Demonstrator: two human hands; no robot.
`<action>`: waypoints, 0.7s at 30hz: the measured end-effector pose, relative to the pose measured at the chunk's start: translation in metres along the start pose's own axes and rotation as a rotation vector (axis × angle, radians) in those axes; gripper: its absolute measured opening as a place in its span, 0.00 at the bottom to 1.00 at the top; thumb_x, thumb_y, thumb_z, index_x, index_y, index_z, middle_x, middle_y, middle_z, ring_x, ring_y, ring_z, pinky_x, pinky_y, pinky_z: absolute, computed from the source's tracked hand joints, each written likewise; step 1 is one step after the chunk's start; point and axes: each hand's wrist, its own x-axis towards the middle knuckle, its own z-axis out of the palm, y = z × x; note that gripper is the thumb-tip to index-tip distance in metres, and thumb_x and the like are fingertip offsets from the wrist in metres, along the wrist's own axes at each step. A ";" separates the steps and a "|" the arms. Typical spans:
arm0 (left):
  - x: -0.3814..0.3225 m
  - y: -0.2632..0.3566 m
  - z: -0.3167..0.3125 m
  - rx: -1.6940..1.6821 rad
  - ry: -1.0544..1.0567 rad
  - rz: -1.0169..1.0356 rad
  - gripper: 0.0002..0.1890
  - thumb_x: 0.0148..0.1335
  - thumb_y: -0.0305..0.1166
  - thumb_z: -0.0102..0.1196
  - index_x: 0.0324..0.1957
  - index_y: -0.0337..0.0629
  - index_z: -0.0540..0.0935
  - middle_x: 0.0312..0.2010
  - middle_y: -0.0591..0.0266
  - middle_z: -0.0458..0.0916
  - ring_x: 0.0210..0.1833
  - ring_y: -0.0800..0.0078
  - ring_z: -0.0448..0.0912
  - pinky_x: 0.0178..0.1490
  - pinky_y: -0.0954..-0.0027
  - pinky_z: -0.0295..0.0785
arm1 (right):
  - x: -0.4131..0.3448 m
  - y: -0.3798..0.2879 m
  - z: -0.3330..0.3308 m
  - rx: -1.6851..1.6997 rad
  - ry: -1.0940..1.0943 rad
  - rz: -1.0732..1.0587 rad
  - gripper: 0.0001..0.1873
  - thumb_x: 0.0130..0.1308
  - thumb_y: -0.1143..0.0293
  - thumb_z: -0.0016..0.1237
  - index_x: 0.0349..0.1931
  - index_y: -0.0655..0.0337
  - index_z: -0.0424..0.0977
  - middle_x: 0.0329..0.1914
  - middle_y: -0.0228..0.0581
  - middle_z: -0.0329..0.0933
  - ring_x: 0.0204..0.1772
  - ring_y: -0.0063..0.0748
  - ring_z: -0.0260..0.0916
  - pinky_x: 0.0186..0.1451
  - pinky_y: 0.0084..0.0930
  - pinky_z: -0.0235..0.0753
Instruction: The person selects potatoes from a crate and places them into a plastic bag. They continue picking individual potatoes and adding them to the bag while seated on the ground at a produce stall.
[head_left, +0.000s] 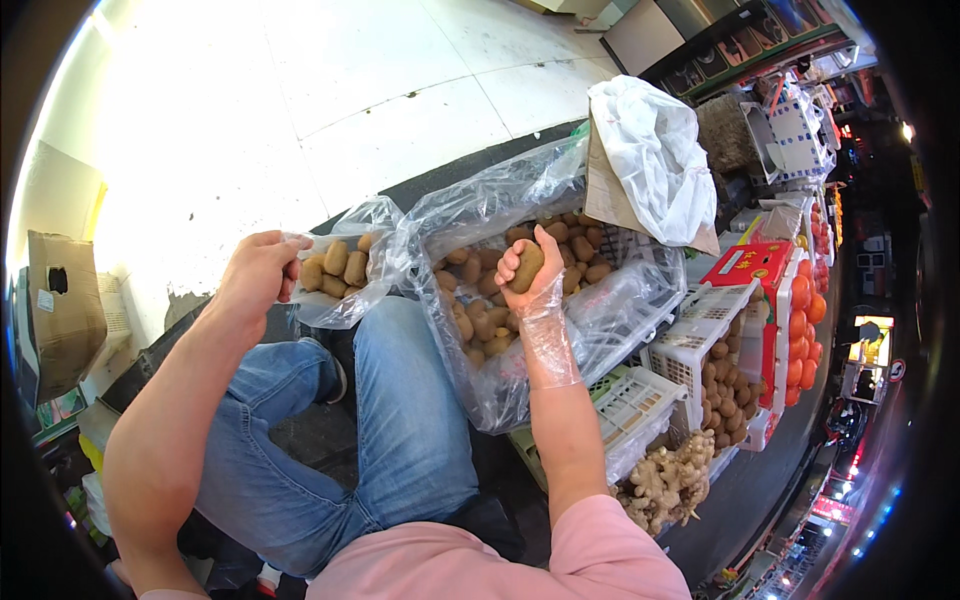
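In my right hand (538, 266) is a brown kiwifruit (527, 268), with the fingers curled round it. Clear film is wrapped about that wrist. The hand is above a crate lined with a clear plastic liner (480, 202), where many loose kiwifruit (480, 319) lie. My left hand (262, 266) pinches the edge of a clear plastic bag (382, 217) that sits beside my knee. Several kiwifruit (336, 259) are inside this bag, which touches the crate's liner.
A white plastic bag (660, 150) lies over cardboard at the crate's far end. To the right stand a white basket (694, 322), more kiwifruit (727, 397), ginger (667, 480) and tomatoes (802, 330). A cardboard box (64, 315) is at the left, on the pale tiled floor (375, 75) side.
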 end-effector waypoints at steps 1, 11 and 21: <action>0.000 0.000 0.000 -0.004 -0.004 0.000 0.10 0.69 0.33 0.48 0.35 0.39 0.79 0.20 0.71 0.67 0.23 0.81 0.63 0.30 0.74 0.60 | -0.002 0.000 0.004 -0.009 -0.022 0.006 0.24 0.65 0.46 0.44 0.20 0.57 0.69 0.14 0.35 0.64 0.17 0.33 0.59 0.24 0.30 0.59; 0.003 -0.004 -0.003 -0.022 -0.004 -0.016 0.12 0.70 0.32 0.46 0.44 0.35 0.80 0.21 0.71 0.68 0.23 0.82 0.64 0.29 0.76 0.60 | -0.008 0.093 0.070 -0.323 -0.379 0.194 0.25 0.71 0.45 0.41 0.29 0.59 0.73 0.22 0.37 0.75 0.23 0.29 0.74 0.24 0.25 0.77; 0.005 -0.004 -0.001 -0.034 0.000 0.017 0.11 0.68 0.33 0.51 0.41 0.36 0.81 0.20 0.71 0.70 0.20 0.81 0.65 0.26 0.77 0.60 | 0.075 0.249 0.106 -0.559 -0.124 0.509 0.28 0.71 0.50 0.43 0.61 0.63 0.65 0.56 0.48 0.72 0.52 0.41 0.74 0.52 0.32 0.74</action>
